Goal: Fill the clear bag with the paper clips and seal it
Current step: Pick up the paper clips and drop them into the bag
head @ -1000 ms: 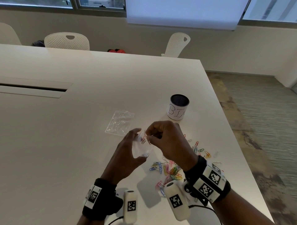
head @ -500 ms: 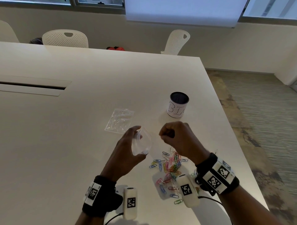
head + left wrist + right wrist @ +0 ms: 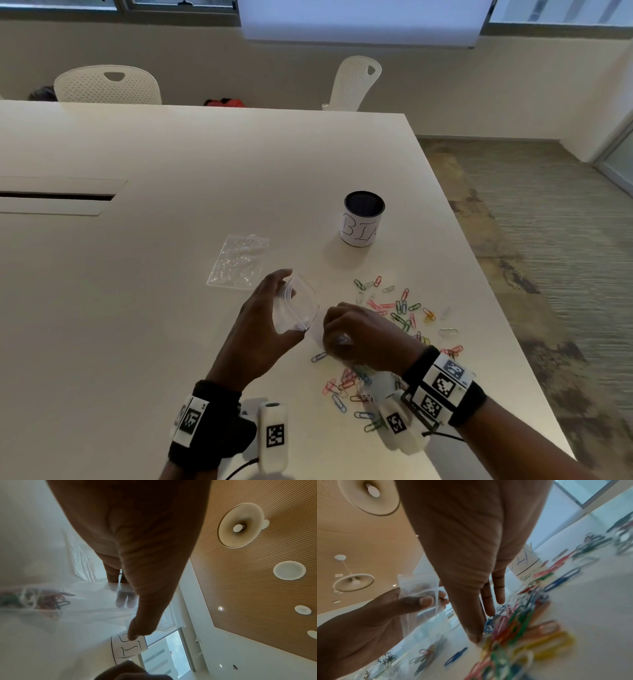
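Note:
My left hand (image 3: 289, 301) holds the small clear bag (image 3: 303, 306) above the table with its mouth open toward the right. In the left wrist view several coloured clips (image 3: 42, 600) lie inside the bag (image 3: 85, 601), pinched between thumb and fingers (image 3: 125, 600). My right hand (image 3: 337, 342) is down on the pile of coloured paper clips (image 3: 346, 385). In the right wrist view its thumb and forefinger (image 3: 483, 624) pinch a blue clip (image 3: 488, 623) at the pile's edge. More clips (image 3: 397, 308) are scattered behind it.
A second clear bag (image 3: 239, 262) lies flat on the white table (image 3: 137, 308) behind my left hand. A white cup marked BIN (image 3: 362, 219) stands further back. The table's right edge (image 3: 507, 308) runs close to the clips, with floor beyond.
My right hand left the bag's mouth, swung right and dropped onto the clip pile. The left hand kept the bag up and open, tilting slightly.

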{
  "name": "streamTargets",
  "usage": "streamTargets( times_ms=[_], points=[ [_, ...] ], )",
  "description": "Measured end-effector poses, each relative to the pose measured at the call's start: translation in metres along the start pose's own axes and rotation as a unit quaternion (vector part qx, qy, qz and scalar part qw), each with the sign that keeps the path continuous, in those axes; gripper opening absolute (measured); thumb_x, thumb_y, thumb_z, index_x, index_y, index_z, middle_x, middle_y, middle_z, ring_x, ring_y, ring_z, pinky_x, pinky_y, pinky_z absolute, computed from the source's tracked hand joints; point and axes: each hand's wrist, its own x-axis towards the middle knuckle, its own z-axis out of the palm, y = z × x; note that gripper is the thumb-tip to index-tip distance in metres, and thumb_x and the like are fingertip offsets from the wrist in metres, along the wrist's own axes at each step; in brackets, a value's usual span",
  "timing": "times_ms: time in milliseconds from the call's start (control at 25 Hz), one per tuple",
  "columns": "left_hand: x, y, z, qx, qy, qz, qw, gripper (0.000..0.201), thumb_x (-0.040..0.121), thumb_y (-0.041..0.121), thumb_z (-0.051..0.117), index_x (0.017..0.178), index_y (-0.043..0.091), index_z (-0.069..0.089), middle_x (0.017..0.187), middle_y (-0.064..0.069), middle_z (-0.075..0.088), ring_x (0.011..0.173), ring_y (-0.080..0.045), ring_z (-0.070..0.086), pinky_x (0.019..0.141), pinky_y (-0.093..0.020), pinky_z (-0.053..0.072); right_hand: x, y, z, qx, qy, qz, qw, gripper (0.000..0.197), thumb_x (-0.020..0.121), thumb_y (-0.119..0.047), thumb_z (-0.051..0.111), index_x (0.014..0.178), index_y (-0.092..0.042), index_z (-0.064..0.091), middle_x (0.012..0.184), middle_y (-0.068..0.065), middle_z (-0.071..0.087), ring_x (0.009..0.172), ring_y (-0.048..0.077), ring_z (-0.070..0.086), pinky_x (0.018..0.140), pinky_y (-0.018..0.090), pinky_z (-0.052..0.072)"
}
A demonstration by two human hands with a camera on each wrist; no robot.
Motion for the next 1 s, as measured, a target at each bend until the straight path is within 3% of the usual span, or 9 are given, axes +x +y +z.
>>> streamTargets(
  times_ms=[120, 240, 360, 520, 600, 680, 760, 840, 1000],
  points=[
    [0.003, 0.003, 0.002, -0.003, -0.003, 0.004, 1.000, 0.093, 0.075, 0.025, 0.091, 0.149, 0.033, 0.037, 0.125, 0.011, 0.061, 0.112, -0.009, 0.057, 0.094, -0.021, 0.043, -0.011, 0.012, -0.014, -0.001, 0.012, 0.062, 0.998, 0.023, 0.093, -0.029, 0.071, 0.115, -0.020, 0.071, 0.127, -0.002, 0.062, 0.110, 0.010, 0.058, 0.094, 0.030, 0.057],
    [0.003, 0.004, 0.003, -0.009, -0.007, 0.003, 1.000, 0.092, 0.074, 0.025, 0.091, 0.149, 0.034, 0.037, 0.126, 0.011, 0.061, 0.113, -0.008, 0.056, 0.096, -0.023, 0.045, -0.021, 0.017, -0.024, -0.011, -0.016, 0.097, 0.995, 0.062, 0.081, -0.053, 0.076, 0.136, -0.033, 0.057, 0.141, -0.008, 0.051, 0.124, 0.009, 0.049, 0.102, 0.033, 0.052],
    [0.004, 0.004, 0.004, -0.006, -0.012, 0.000, 1.000, 0.093, 0.074, 0.026, 0.091, 0.149, 0.035, 0.036, 0.130, 0.010, 0.061, 0.115, -0.010, 0.056, 0.098, -0.026, 0.047, -0.026, 0.017, -0.025, -0.072, -0.069, 0.112, 0.989, 0.083, 0.074, -0.059, 0.080, 0.147, -0.041, 0.044, 0.148, -0.009, 0.042, 0.130, 0.012, 0.043, 0.104, 0.035, 0.049],
    [0.004, 0.004, 0.005, -0.016, -0.011, -0.004, 1.000, 0.092, 0.075, 0.025, 0.090, 0.149, 0.035, 0.036, 0.131, 0.008, 0.061, 0.116, -0.012, 0.057, 0.097, -0.025, 0.045, -0.025, 0.013, -0.017, -0.040, -0.039, 0.118, 0.991, 0.057, 0.084, -0.046, 0.078, 0.136, -0.032, 0.057, 0.139, -0.004, 0.048, 0.120, 0.014, 0.056, 0.097, 0.034, 0.057],
    [0.003, 0.005, 0.005, -0.017, -0.011, -0.006, 1.000, 0.092, 0.075, 0.025, 0.090, 0.149, 0.035, 0.037, 0.133, 0.007, 0.061, 0.118, -0.012, 0.057, 0.097, -0.026, 0.045, -0.025, 0.011, -0.016, -0.026, -0.022, 0.112, 0.993, 0.045, 0.090, -0.038, 0.075, 0.131, -0.027, 0.062, 0.135, -0.003, 0.051, 0.115, 0.015, 0.062, 0.095, 0.028, 0.057],
    [0.002, 0.004, 0.005, -0.018, -0.011, -0.008, 1.000, 0.092, 0.075, 0.025, 0.090, 0.149, 0.035, 0.037, 0.132, 0.008, 0.061, 0.119, -0.013, 0.057, 0.099, -0.028, 0.047, -0.025, 0.008, -0.017, -0.035, -0.028, 0.106, 0.993, 0.052, 0.089, -0.042, 0.075, 0.136, -0.028, 0.058, 0.138, -0.004, 0.050, 0.118, 0.014, 0.060, 0.094, 0.022, 0.052],
    [0.002, 0.003, 0.004, -0.018, -0.008, -0.007, 1.000, 0.092, 0.075, 0.025, 0.090, 0.149, 0.035, 0.037, 0.130, 0.009, 0.061, 0.118, -0.012, 0.057, 0.100, -0.029, 0.048, -0.026, 0.005, -0.017, -0.058, -0.044, 0.105, 0.992, 0.061, 0.086, -0.046, 0.076, 0.140, -0.032, 0.054, 0.141, -0.005, 0.048, 0.122, 0.014, 0.055, 0.097, 0.027, 0.052],
    [0.002, 0.002, 0.003, -0.019, -0.004, -0.005, 1.000, 0.092, 0.074, 0.025, 0.090, 0.149, 0.036, 0.037, 0.128, 0.010, 0.061, 0.116, -0.012, 0.058, 0.100, -0.029, 0.048, -0.026, 0.003, -0.013, -0.068, -0.040, 0.101, 0.992, 0.052, 0.089, -0.040, 0.075, 0.137, -0.031, 0.058, 0.140, -0.003, 0.049, 0.119, 0.014, 0.056, 0.097, 0.026, 0.052],
    [0.001, 0.002, 0.003, -0.023, 0.002, -0.002, 1.000, 0.090, 0.075, 0.025, 0.090, 0.148, 0.034, 0.038, 0.124, 0.011, 0.061, 0.113, -0.011, 0.059, 0.097, -0.027, 0.048, -0.025, 0.000, -0.007, -0.060, -0.010, 0.091, 0.994, 0.024, 0.097, -0.023, 0.067, 0.122, -0.023, 0.067, 0.126, 0.000, 0.058, 0.101, 0.012, 0.064, 0.083, 0.017, 0.050]
  ],
)
